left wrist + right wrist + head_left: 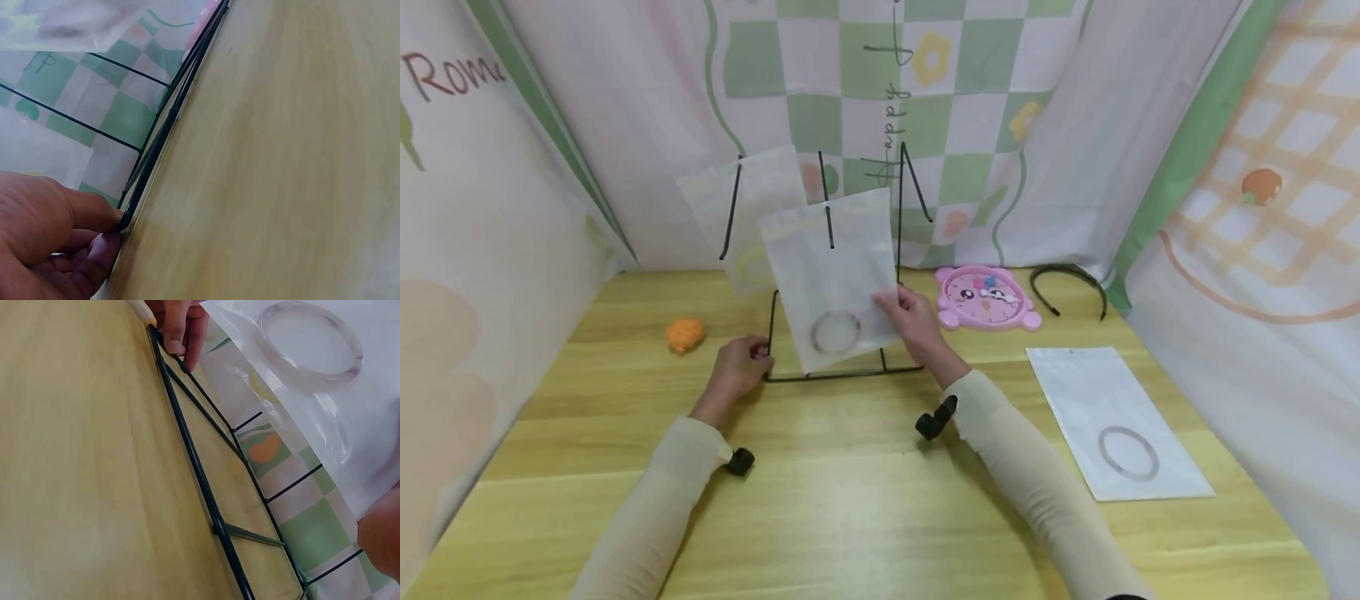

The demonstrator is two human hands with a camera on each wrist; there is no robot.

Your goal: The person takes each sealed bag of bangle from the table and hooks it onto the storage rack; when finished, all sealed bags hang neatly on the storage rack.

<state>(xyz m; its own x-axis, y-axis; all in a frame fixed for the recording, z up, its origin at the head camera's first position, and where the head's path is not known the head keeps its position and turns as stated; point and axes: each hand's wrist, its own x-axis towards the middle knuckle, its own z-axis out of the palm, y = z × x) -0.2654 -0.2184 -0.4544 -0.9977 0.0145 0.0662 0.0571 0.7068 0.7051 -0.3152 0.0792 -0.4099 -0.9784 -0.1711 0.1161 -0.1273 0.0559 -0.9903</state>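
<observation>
A black wire display rack point(850, 377) with hooks stands on the table. My left hand point(741, 367) pinches its front left corner; the left wrist view shows the thumb and finger at the bent wire point(147, 162). From the middle hook hangs a white zip bag point(831, 275) holding a translucent bangle point(814, 333); the hook's tip sticks out in front of it. My right hand point(917, 325) pinches this bag's lower right edge. Behind it, on the left hook, hangs another zip bag point(760, 187) with a yellowish ring, partly hidden. The right hook bears no bag.
Another white bag point(1090, 392) with a ring inside lies flat on the right of the table. A pink clock point(958, 310) and a black headband point(1067, 268) lie at the back right. On the left sits a small orange lump point(685, 335). Curtains surround the table.
</observation>
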